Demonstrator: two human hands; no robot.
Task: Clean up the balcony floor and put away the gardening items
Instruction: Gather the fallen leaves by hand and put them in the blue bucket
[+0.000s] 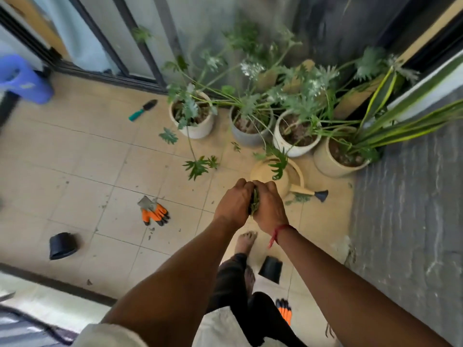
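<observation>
The left grip (233,204) and right grip (270,209) were both clamped on leaves (255,205); a slack squeeze could have spilled bits onto the floor (100,159) below.

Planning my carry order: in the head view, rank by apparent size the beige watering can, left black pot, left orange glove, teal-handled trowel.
1. beige watering can
2. left black pot and left orange glove: look alike, unranked
3. teal-handled trowel, slimmest, but farther away

Matt beige floor tiles (75,151); glossy ceramic pot (293,146).
</observation>
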